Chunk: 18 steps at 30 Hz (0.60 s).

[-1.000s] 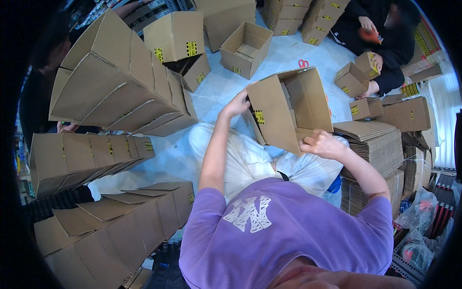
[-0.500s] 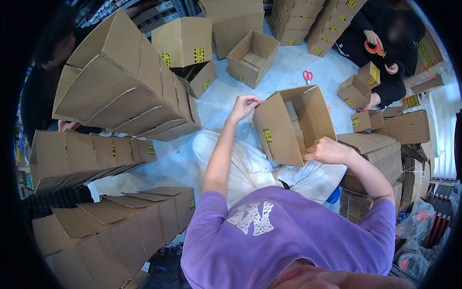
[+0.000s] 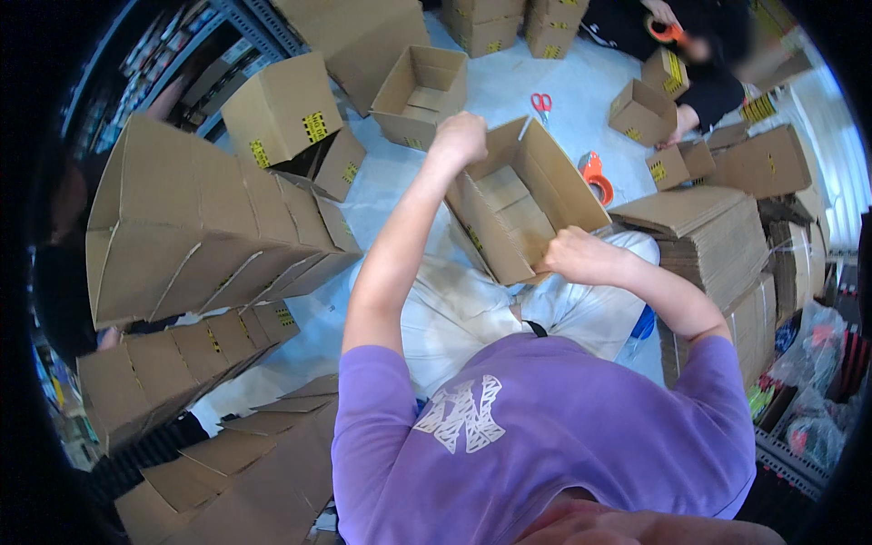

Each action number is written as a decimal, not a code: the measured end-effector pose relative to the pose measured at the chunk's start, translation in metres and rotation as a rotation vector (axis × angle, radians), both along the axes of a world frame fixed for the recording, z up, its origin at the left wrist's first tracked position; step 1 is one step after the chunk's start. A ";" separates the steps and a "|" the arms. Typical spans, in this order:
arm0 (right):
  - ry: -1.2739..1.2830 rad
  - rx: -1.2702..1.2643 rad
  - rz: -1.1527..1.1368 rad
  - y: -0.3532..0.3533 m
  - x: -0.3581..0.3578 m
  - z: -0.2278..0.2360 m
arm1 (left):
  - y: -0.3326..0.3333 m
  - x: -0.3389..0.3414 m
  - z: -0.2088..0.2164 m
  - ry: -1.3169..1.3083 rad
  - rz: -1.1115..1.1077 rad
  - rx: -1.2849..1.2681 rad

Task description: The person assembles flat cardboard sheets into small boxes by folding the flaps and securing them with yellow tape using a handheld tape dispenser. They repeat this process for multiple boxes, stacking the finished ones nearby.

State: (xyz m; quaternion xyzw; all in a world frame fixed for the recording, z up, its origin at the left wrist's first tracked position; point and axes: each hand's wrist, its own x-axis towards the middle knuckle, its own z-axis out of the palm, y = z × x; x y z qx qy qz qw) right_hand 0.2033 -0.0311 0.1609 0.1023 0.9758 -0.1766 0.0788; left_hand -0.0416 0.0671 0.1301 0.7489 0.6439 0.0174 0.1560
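Note:
An open-topped cardboard box [image 3: 565,177] sits tilted in front of my crossed legs, its inside facing up toward me. My left hand [image 3: 460,141] is closed over the rim at its far left corner. At the near right corner my right hand [image 3: 586,256] grips the edge, fingers curled and partly hidden. Just right of the box an orange tape dispenser [image 3: 596,178] lies on the floor. Red-handled scissors [image 3: 541,105] rest beyond the box.
Nested box stacks [image 3: 218,227] line my left. Another open box [image 3: 420,95] stands ahead. Flat cardboard sheets [image 3: 704,232] are piled at my right. A co-worker's hand [image 3: 660,11] holds an orange tape dispenser at the far right, near small boxes [image 3: 642,113]. Another person sits at far left.
The box has turned and tipped so more of its inside shows. My left hand has shifted from its side onto the rim. The tape dispenser beside it has come into view.

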 end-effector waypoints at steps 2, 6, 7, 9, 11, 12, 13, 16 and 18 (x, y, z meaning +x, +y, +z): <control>0.014 -0.014 -0.003 0.000 -0.003 -0.005 | 0.001 -0.004 -0.004 -0.055 -0.008 0.029; -0.002 -0.015 0.043 0.004 -0.008 -0.017 | -0.004 -0.003 -0.005 -0.066 -0.027 0.053; -0.012 -0.011 0.061 0.006 -0.008 -0.020 | -0.005 -0.003 -0.006 -0.064 -0.027 0.050; -0.002 -0.051 0.052 0.008 -0.007 -0.025 | -0.003 -0.001 -0.009 -0.059 -0.030 0.044; -0.013 -0.061 0.058 0.011 -0.009 -0.023 | 0.001 0.000 -0.012 -0.034 -0.037 0.032; -0.013 -0.055 0.056 0.011 -0.009 -0.024 | 0.002 0.000 -0.014 -0.021 -0.040 0.027; -0.011 -0.047 0.053 0.011 -0.008 -0.024 | 0.002 -0.001 -0.015 -0.046 -0.042 0.041; 0.041 -0.039 0.036 0.009 -0.007 -0.028 | -0.001 -0.005 -0.018 -0.099 -0.040 0.075; 0.068 -0.017 0.027 0.005 -0.007 -0.034 | -0.004 -0.008 -0.020 -0.106 -0.036 0.087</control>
